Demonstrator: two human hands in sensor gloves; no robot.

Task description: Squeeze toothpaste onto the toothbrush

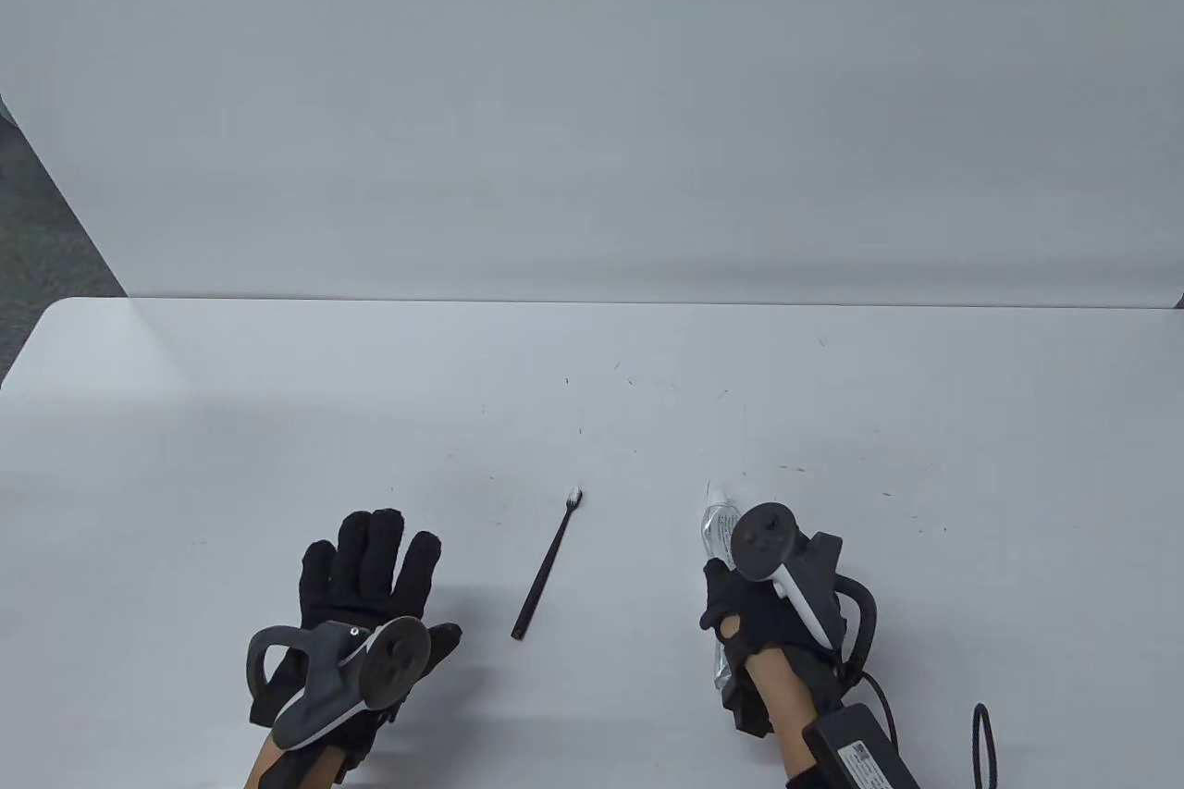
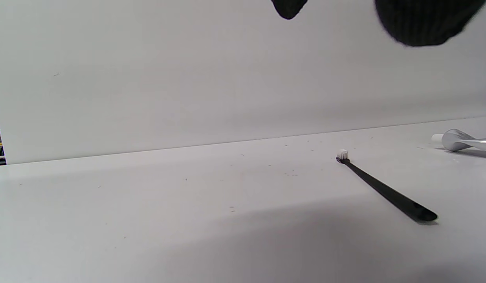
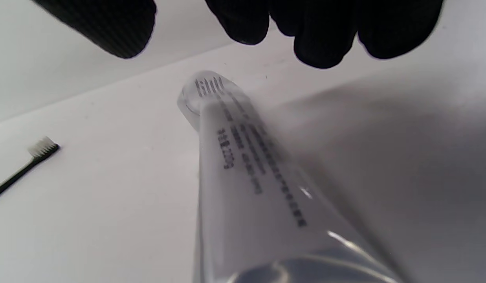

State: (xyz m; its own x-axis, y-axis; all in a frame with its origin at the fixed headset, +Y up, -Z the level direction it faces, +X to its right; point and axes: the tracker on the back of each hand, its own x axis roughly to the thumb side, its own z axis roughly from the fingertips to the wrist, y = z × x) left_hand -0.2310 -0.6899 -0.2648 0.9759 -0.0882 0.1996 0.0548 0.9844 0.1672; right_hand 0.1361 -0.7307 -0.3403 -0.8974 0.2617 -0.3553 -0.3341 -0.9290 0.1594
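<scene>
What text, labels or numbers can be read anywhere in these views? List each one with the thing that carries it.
Toothpaste tube: rows of dark print run along its side, too blurred to read in the right wrist view; unreadable in the table view too.
Black box at the right wrist: a small white label, too small to read.
Toothbrush: no text visible.
Hand trackers: no readable marks.

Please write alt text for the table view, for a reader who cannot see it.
A black toothbrush lies on a white table between two gloved hands. The left hand rests flat with fingers spread; the right hand is over a toothpaste tube.
</scene>
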